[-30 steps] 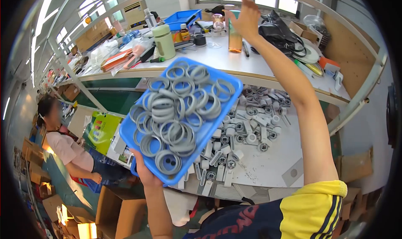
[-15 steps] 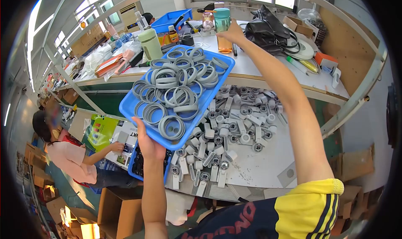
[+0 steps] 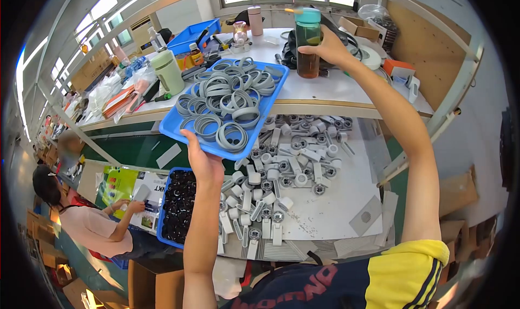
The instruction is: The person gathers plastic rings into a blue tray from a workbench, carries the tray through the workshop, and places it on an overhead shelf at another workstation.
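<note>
My left hand (image 3: 206, 165) grips the near edge of a blue plastic tray (image 3: 171, 124), thumb on top and fingers hidden beneath. Many grey rings (image 3: 245, 113) lie piled in the tray, which is held up level with the shelf. Over the shelf (image 3: 346, 95), my right hand (image 3: 331, 49) is closed round a clear drink bottle (image 3: 307, 66) with a teal lid and amber liquid inside. The bottle is upright; whether its base touches the shelf I cannot tell. Below the tray, grey plastic parts with round sockets (image 3: 295, 163) are heaped on the worktable (image 3: 346, 201).
A pale green tumbler (image 3: 169, 73), a pink bottle (image 3: 255, 21) and a blue bin (image 3: 195, 37) stand on the shelf, with a black bag behind my right hand. A blue crate (image 3: 162, 222) of dark parts sits left, near a seated co-worker (image 3: 97, 222) holding something pale.
My right hand has moved the bottle rightward along the shelf, in front of the black bag. The tray has shifted up and tilted flatter in view. More of the dark-part crate shows.
</note>
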A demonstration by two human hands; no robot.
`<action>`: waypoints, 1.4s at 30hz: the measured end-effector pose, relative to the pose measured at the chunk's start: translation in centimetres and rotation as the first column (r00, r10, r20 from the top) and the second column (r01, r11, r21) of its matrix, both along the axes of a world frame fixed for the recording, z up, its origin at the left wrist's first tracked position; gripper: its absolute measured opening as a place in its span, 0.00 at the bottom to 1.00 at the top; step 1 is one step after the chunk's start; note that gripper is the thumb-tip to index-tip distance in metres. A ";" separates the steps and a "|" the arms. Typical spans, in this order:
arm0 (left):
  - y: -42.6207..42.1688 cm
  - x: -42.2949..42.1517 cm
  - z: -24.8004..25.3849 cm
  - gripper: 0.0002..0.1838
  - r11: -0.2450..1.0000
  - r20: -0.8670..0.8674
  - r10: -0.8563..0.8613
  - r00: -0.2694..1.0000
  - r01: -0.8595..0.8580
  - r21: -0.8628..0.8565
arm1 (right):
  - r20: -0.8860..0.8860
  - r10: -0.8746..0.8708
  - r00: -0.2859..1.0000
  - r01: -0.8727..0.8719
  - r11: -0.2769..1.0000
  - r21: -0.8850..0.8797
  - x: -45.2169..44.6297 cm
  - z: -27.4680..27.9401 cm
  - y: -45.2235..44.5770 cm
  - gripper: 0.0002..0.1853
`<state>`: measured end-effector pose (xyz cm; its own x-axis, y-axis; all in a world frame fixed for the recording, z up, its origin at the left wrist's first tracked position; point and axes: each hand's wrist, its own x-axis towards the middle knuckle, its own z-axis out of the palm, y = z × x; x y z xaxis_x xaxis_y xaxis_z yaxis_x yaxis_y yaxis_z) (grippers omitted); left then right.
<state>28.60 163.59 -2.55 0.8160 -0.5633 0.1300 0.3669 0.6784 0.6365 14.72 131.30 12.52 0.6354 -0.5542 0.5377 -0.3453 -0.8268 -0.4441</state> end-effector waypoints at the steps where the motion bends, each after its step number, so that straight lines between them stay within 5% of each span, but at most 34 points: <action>1: -0.5 -0.1 -0.1 0.31 1.000 -0.012 -0.007 1.000 0.007 0.022 | 0.003 0.014 1.000 -0.015 0.997 0.072 -0.5 -0.5 -0.6 0.42; 4: -2.5 0.4 -1.3 0.32 0.999 -0.005 -0.006 1.000 0.006 0.044 | -0.028 0.012 1.000 -0.006 0.982 0.187 -1.7 -1.4 -0.8 0.45; 11: -5.7 0.5 -1.8 0.35 0.996 -0.034 0.009 0.999 -0.005 0.094 | 0.048 0.004 0.999 -0.012 0.986 0.164 -1.5 -3.9 -1.7 0.54; 18: -9.5 1.5 -1.2 0.36 0.980 -0.085 0.026 0.996 -0.008 0.200 | 0.089 -0.007 0.996 -0.009 0.985 0.172 -1.0 -4.8 -2.9 0.53; 22: -10.4 2.8 -0.8 0.36 0.847 0.001 0.125 0.992 -0.108 0.520 | 0.132 -0.028 0.991 0.003 0.982 0.190 -0.9 -5.1 -3.3 0.52; 25: -11.6 3.8 -1.0 0.58 0.785 -0.015 0.164 0.986 -0.122 0.607 | 0.121 -0.012 0.993 -0.009 0.985 0.173 -0.4 -5.3 -3.0 0.52; 27: -13.1 3.6 -0.6 0.57 0.625 0.075 0.307 0.949 -0.260 0.736 | 0.114 0.009 0.993 -0.028 0.986 0.162 -0.1 -5.4 -2.7 0.52; 30: -14.6 3.2 0.3 0.55 0.543 0.038 0.367 0.929 -0.247 0.802 | 0.117 0.019 0.993 -0.036 0.989 0.142 0.7 -5.6 -2.1 0.53; 36: -15.5 3.0 0.7 0.51 0.506 0.062 0.444 0.894 -0.308 0.806 | 0.098 -0.055 0.994 0.047 0.996 0.075 1.6 -5.8 -0.7 0.51; 42: -14.1 2.8 -0.5 0.46 0.619 0.141 0.434 0.890 -0.408 0.671 | 0.090 -0.073 0.993 0.069 0.997 0.045 1.8 -5.6 0.0 0.51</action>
<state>31.43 149.52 -3.02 0.9825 -0.0794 -0.1686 0.1797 0.1625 0.9702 16.55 131.29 6.97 0.5433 -0.6193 0.5668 -0.3588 -0.7816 -0.5102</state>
